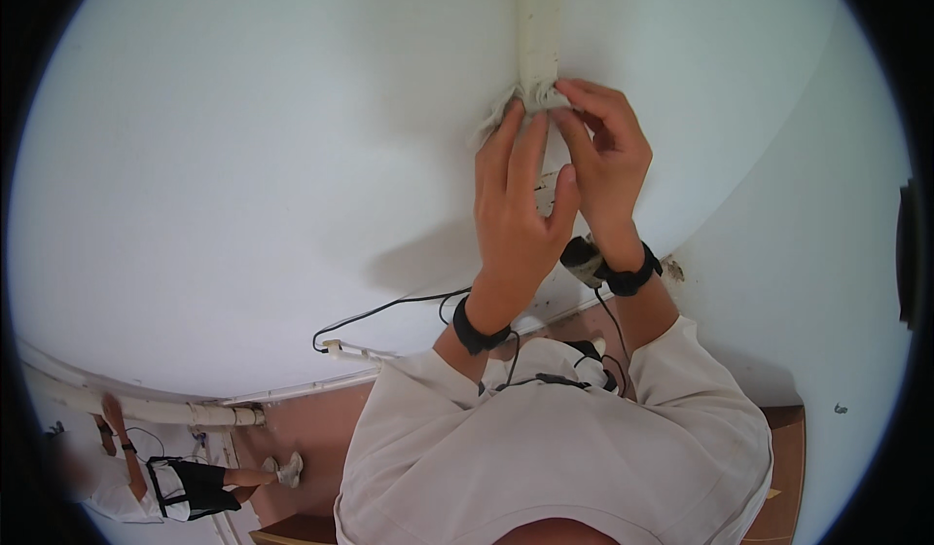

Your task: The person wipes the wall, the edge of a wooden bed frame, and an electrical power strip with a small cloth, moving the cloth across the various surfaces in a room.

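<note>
A cream-coloured vertical pipe or trunking [538,27] with specks of dirt runs up the white wall in front of me. A crumpled pale cloth [547,97] lies around it, with a loose end spread to the left. My left hand [514,202] presses that cloth against the pipe's left side with extended fingertips, its thumb held apart. On the right side, my right hand [613,140] pinches the cloth between thumb and fingers. What is under the fingertips is hidden. Both wrists wear black bands.
Black cables [394,303] hang by the wall and across my body. Below my wrists is a dark and pale object [584,260]. Another person [175,472] stands at lower left, hands at a thick horizontal pipe [146,406]. Brown wooden furniture [784,465] stands at lower right.
</note>
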### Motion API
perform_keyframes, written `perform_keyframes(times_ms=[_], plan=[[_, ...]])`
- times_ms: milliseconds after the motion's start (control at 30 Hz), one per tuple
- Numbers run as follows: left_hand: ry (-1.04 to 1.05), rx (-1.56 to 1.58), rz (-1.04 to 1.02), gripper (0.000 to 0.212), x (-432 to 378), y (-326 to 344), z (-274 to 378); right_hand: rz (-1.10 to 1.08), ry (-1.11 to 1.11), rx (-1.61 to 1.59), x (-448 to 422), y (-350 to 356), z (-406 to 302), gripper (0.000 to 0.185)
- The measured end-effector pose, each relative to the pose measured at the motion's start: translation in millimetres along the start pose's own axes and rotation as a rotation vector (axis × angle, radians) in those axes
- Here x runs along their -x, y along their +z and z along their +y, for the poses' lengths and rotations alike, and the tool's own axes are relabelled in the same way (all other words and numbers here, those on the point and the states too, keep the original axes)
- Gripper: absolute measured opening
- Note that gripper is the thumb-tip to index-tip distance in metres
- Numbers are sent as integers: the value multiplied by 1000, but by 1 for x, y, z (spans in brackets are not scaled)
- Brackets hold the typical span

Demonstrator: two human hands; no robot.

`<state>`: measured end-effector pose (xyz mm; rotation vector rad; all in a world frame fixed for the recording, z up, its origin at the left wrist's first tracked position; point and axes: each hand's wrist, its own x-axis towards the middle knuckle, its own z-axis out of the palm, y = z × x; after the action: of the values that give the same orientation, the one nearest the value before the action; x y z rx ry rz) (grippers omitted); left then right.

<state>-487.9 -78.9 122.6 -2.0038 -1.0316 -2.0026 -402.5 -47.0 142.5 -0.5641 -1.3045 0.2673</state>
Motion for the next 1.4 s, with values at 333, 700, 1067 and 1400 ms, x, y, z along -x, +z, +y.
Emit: perform_keyframes(times_ms=[333, 700, 1067, 1400], plan=[[-100, -112, -172, 36, 50, -17, -8, -125, 274, 51, 58, -24, 14, 19], [43, -104, -14, 33, -1, -1, -3, -10, 87, 75, -1, -4, -7, 20], [-60, -112, -46, 30, 26, -22, -21, -181, -185, 408, 37, -7, -3, 26], [-198, -468, 145, 19, 73, -92, -50, -593, -131, 190, 99, 55, -12, 32]])
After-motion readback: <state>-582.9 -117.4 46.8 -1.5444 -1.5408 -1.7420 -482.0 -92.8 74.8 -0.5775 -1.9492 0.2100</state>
